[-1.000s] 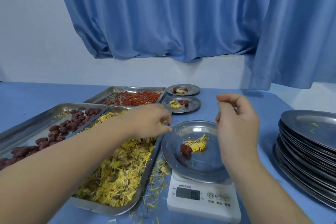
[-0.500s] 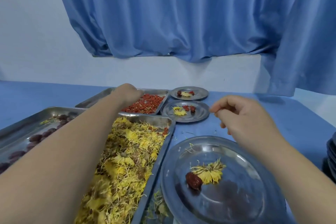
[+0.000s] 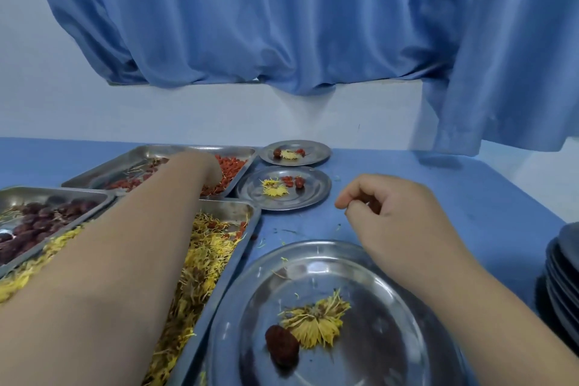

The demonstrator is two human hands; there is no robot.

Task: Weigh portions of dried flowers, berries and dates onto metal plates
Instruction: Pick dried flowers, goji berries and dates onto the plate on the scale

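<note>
A large metal plate [image 3: 407, 307] lies close in front of me with one dark date [image 3: 281, 345] and a dried yellow flower [image 3: 316, 321] on it. My left hand [image 3: 200, 169] reaches down into the far tray [image 3: 147, 153] of red berries [image 3: 233, 166]; its fingers are hidden behind the back of the hand. My right hand [image 3: 385, 210] hovers above the plate's far rim with fingers loosely curled and nothing visible in them. Under my left forearm lies the tray [image 3: 247, 216] of yellow dried flowers [image 3: 203, 254].
A tray [image 3: 62, 194] of dark dates [image 3: 37, 219] stands at the left. Two small filled plates [image 3: 313, 194] [image 3: 316, 150] rest behind, right of the berry tray. A stack of metal plates [image 3: 564, 266] stands at the right edge. A blue curtain hangs behind the table.
My left hand went from the flower tray's edge forward into the berry tray. My head moved closer, so the scale has dropped out of view. My right hand sank slightly and stayed curled.
</note>
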